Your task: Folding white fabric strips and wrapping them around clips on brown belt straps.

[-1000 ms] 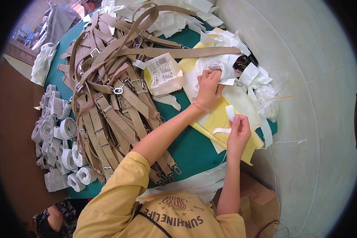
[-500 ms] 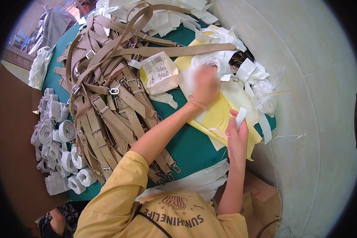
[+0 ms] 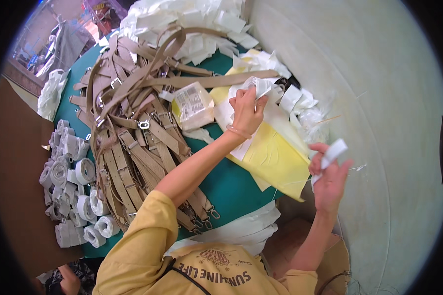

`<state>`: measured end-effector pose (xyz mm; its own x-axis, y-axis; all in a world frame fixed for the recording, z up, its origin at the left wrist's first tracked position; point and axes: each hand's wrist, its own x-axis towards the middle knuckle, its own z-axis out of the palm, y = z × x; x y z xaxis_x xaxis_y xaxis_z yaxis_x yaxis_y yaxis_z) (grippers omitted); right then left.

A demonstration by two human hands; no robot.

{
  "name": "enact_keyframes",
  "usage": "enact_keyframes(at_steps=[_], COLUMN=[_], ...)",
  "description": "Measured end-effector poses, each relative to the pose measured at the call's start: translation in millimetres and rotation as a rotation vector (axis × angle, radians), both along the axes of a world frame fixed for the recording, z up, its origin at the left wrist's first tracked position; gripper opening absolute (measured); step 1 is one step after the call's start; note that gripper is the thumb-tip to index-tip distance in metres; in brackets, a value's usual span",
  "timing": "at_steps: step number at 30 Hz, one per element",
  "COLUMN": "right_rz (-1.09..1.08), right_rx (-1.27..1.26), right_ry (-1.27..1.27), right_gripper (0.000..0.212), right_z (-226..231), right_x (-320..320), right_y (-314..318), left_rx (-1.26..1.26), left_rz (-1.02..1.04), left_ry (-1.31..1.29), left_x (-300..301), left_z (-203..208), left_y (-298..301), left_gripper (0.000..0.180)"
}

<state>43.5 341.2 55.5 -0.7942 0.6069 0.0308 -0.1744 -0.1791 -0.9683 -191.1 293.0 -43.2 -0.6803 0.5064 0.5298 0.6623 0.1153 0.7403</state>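
My left hand, with a pink bangle at the wrist, is closed on a white wrapped roll at the far end of a yellow sheet. My fingers partly hide this roll. Off the sheet's right edge, my right hand is raised and slightly blurred. A short white strip is pinched in its fingers. Thin white thread runs near this hand. Left of my left hand lies a clear-wrapped packet with a printed label.
Brown straps with metal buckles and clips are heaped on the green table. White wrapped rolls are stacked at the left edge. White paper pieces pile up at the back. A pale wall curves along the right; an open cardboard box stands below.
My right hand has moved right, off the yellow sheet, with the white strip. My left hand stays at the roll, its fingers turned more upward. The whole view has shifted slightly.
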Motion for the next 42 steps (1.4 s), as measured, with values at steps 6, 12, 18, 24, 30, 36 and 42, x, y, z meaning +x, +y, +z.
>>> enact_keyframes(at_steps=[6, 12, 18, 24, 30, 36, 42], right_rz=[-0.089, -0.078, -0.185, -0.13, -0.093, -0.033, 0.066], right_rx=[0.285, 0.55, 0.632, 0.653, 0.65, 0.613, 0.513], right_ry=[-0.173, -0.297, -0.358, -0.316, -0.291, -0.305, -0.315], right_gripper=[0.031, 0.016, 0.015, 0.013, 0.013, 0.015, 0.015], right_z=[25, 19, 13, 20, 27, 28, 30], right_x=[-42, -39, -30, -24, -23, -24, -25], right_y=[-21, -61, -75, -67, -70, -65, -60], left_rx=[-0.23, -0.274, -0.15, -0.255, -0.228, -0.103, -0.189], left_rz=[-0.279, -0.314, -0.388, -0.636, -0.666, -0.64, -0.607], left_ry=[-0.545, -0.844, -1.128, -0.803, -0.898, -0.786, -0.796], left_x=[39, 85, 97, 80, 83, 85, 82], left_z=[85, 86, 86, 95, 101, 95, 93], left_y=[-52, -98, -114, -134, -141, -139, -144], left_gripper=[0.04, 0.052, 0.049, 0.035, 0.057, 0.032, 0.026])
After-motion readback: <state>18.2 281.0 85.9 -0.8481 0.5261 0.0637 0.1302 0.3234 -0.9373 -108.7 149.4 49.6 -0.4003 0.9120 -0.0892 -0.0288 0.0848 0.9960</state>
